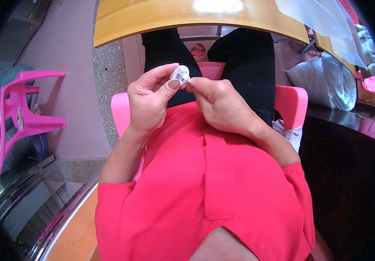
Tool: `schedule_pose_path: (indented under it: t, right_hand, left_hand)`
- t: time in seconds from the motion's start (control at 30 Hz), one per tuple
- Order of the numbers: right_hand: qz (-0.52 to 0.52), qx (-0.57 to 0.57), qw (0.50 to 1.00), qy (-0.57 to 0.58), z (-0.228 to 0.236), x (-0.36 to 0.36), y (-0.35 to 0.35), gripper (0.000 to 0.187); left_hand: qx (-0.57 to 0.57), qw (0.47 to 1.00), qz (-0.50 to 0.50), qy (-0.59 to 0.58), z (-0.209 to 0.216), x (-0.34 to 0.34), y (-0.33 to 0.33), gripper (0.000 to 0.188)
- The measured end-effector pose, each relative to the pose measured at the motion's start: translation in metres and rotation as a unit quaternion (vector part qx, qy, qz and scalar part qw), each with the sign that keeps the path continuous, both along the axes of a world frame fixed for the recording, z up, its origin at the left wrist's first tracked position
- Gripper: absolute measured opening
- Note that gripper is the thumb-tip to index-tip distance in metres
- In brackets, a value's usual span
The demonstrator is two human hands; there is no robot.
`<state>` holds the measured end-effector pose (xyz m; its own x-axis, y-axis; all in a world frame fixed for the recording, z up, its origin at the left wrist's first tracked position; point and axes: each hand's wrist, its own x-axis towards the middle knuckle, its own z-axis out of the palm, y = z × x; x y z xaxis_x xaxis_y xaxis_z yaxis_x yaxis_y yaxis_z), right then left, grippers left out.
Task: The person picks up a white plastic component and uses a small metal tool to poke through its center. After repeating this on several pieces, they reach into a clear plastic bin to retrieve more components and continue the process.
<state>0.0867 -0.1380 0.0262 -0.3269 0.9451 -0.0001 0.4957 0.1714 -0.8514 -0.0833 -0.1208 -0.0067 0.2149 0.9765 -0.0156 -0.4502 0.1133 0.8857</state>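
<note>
Between the thumb and fingers of my left hand (149, 99) is a small round white plastic piece (181, 71), tilted with its recessed side showing. My right hand (226, 103) is closed in a pinch at the piece's right edge. A tiny thin light-coloured bit (186, 80) shows at those fingertips, touching or very near the white piece; its kind is too small to make out. Both hands are held above my lap, in front of my red top (174, 174).
A yellow wooden table (152, 21) spans the far side, with translucent plastic sheeting (322, 21) over its right part. I sit on a pink plastic chair (293, 104). Another pink stool (15, 111) is at the left. A stuffed white bag (327, 80) lies at the right.
</note>
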Motion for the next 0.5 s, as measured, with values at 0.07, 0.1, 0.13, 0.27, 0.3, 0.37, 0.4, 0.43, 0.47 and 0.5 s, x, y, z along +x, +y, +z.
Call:
schedule_pose_path:
  t: [0.07,0.1,0.13,0.27,0.3,0.37,0.4,0.43,0.47,0.5]
  right_hand:
    - [0.013,0.023,0.998,-0.064,0.001,0.003,0.0,0.01]
    - [0.027,0.046,0.99,-0.128,0.003,0.004,0.0,0.01]
    - [0.026,0.046,0.99,-0.128,0.008,0.003,0.0,0.01]
    - [0.089,0.128,0.921,-0.356,0.027,-0.001,-0.005,0.014]
    - [0.109,0.154,0.9,-0.393,0.029,-0.002,-0.007,0.017]
    - [0.109,0.179,0.882,-0.421,0.029,-0.003,-0.01,0.016]
    - [0.109,0.204,0.863,-0.449,0.029,-0.004,-0.011,0.016]
    - [0.11,0.204,0.863,-0.449,0.029,-0.006,-0.011,0.016]
    - [0.109,0.224,0.847,-0.47,0.029,-0.008,-0.012,0.015]
    - [0.108,0.244,0.829,-0.491,0.029,-0.009,-0.012,0.015]
  left_hand:
    - [0.001,1.0,-0.002,0.024,-0.001,-0.001,-0.001,0.027]
    - [0.002,0.999,-0.004,0.047,-0.002,-0.001,-0.001,0.026]
    - [0.002,0.999,-0.005,0.047,-0.001,0.0,-0.002,0.026]
    - [0.037,0.993,-0.005,0.113,0.001,0.002,-0.005,0.022]
    - [0.058,0.989,-0.003,0.135,0.001,0.003,-0.005,0.021]
    - [0.043,0.99,-0.013,0.135,0.0,0.004,-0.005,0.02]
    - [0.027,0.99,-0.023,0.136,0.0,0.004,-0.005,0.02]
    - [0.027,0.99,-0.023,0.136,-0.001,0.004,-0.005,0.02]
    - [0.003,0.993,-0.027,0.118,-0.002,0.005,-0.004,0.019]
    - [-0.02,0.994,-0.03,0.1,-0.003,0.005,-0.003,0.018]
